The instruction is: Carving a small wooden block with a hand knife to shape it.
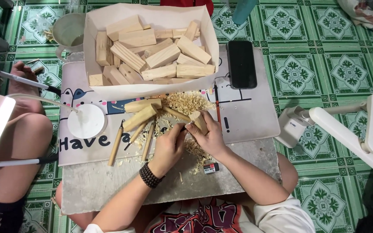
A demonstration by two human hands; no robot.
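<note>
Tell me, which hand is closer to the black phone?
The right hand. It sits below the black phone, holding a small wood piece. The left hand is farther away, lower and more to the left.

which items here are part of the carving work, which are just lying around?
In use: left hand, right hand, wood piece, shavings, carving tools, box of wood blocks.

Lying about: phone, eraser, cup, lamp.

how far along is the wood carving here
Done: pale shavings and two rounded wooden pieces lie on the mat. In hand: left hand and right hand hold a small pale wooden block. Left: white box full of uncut blocks.
</note>
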